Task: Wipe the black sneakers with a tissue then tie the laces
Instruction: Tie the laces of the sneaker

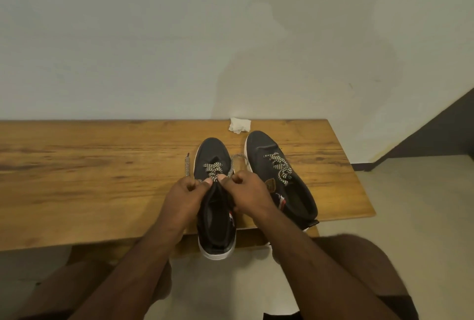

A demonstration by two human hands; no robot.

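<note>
A brown wooden counter (102, 165) against a pale wall carries two black canvas sneakers (279, 173) and a crumpled white tissue (239, 125) (near the wall). Both hands, left (184, 196) and right (246, 191), pinch checkered black-and-white laces (213, 168) on the left sneaker.

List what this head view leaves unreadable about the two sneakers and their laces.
- Left sneaker: the lacing near its collar is covered by the left hand and right hand, so any knot cannot be made out.
- Right sneaker: its side emblem is too small to read, and its heel is partly hidden by the right forearm.
- Tissue: soiling cannot be made out.
</note>
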